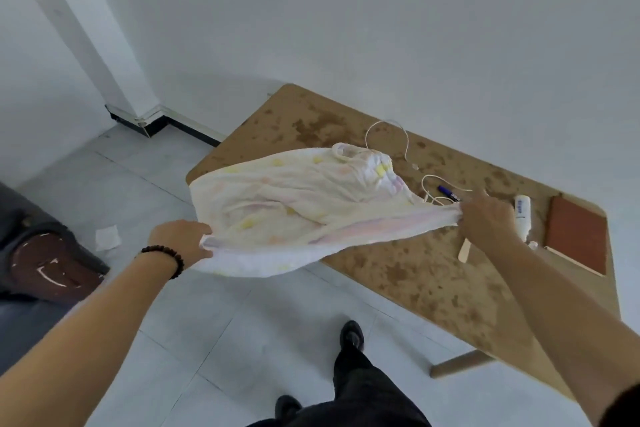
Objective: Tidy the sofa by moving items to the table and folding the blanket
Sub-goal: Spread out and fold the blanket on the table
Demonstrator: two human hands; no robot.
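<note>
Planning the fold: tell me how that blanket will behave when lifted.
Likely floppy: the blanket sags and bunches between the left hand and right hand. Probably light, since pinched edges carry it. Its far end may drag the cable on the table.

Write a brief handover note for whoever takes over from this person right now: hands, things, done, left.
Left hand grips the blanket's near corner; right hand pinches the other end. Blanket hangs stretched between them, its far part bunched on the table.
On the table: white cable, blue pen, white bottle, brown notebook.
Done: those items are on the table.
Left: fold the blanket, which is rumpled and unfolded.
</note>
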